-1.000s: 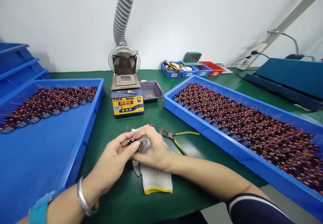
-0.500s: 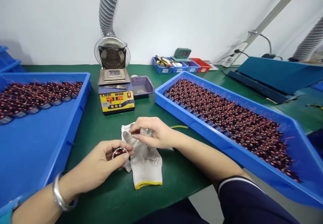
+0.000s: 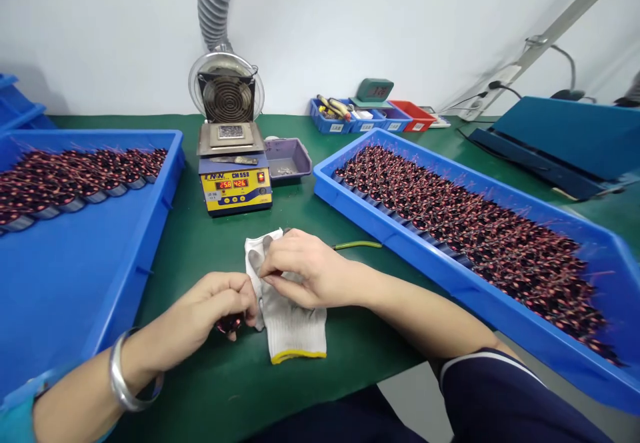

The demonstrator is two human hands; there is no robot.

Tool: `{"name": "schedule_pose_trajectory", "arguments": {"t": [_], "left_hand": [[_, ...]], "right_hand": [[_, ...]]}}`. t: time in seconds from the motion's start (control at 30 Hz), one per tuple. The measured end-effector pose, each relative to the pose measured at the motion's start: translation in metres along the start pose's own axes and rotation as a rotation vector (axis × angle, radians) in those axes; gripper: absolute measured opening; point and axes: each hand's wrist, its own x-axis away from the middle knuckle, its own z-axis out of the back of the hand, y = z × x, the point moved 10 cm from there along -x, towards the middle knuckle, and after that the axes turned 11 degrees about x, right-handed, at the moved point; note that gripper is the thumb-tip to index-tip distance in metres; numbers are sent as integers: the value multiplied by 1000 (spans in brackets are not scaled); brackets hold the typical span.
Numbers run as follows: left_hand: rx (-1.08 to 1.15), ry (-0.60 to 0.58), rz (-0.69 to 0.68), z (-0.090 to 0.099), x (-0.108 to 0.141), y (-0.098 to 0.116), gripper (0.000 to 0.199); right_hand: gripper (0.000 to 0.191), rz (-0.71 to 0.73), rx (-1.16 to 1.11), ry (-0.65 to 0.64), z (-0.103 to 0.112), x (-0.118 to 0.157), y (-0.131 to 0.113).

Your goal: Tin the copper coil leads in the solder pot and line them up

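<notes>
Just left of the frame's lower centre, the left hand (image 3: pixel 216 303) has its grip closed on a small dark part (image 3: pixel 229 324). At centre, over a white glove (image 3: pixel 295 328) on the green bench (image 3: pixel 225 393), the right hand (image 3: pixel 313 271) pinches its fingertips together; whether around anything, I can't tell.

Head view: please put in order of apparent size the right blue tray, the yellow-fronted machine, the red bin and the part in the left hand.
1. Right blue tray
2. Yellow-fronted machine
3. Red bin
4. Part in the left hand, partly hidden
</notes>
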Motion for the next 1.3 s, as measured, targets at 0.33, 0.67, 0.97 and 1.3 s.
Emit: {"name": "schedule_pose_trajectory", "arguments": {"t": [0.33, 0.67, 0.97, 1.3], "left_hand": [[-14, 47, -177, 7, 4, 15, 41], [113, 193, -106, 19, 3, 9, 43], [-48, 243, -207, 20, 6, 24, 34], [83, 202, -59, 19, 1, 8, 33]], "right_hand": [[13, 85, 199, 181, 5, 0, -16], [12, 87, 293, 239, 7, 2, -20], [12, 108, 279, 303, 11, 4, -18], [12, 257, 393, 350, 9, 9, -27]]}}
